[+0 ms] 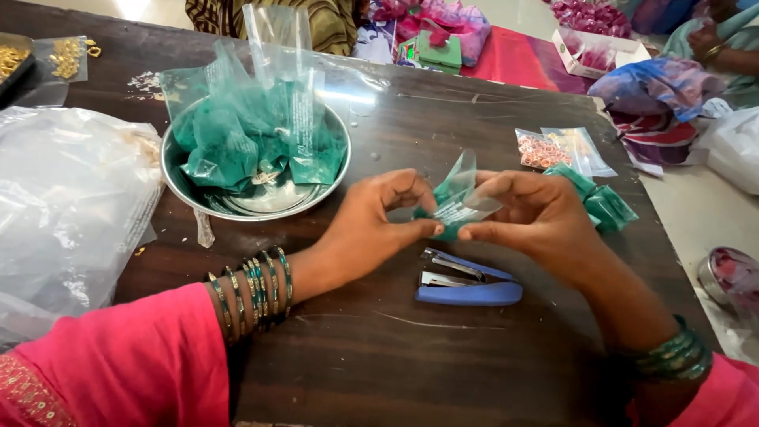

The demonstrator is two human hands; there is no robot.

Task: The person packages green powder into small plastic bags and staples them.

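My left hand (371, 229) and my right hand (530, 213) meet at the middle of the dark wooden table (379, 356), both pinching a small clear plastic packet with green contents (455, 202). The packet's open flap sticks up between my fingers. Right below my hands lies a blue stapler (466, 283) on the table. To the left stands a steel bowl (178, 182) holding several clear packets of green material (253, 126). Folded green packets (605, 204) lie just right of my right hand.
A big clear plastic bag (63, 205) covers the table's left side. Small packets of orange-pink pieces (545, 149) lie at the right rear, gold pieces (67, 55) at far left. Cloth, boxes and another person's arm (711, 51) are beyond the table.
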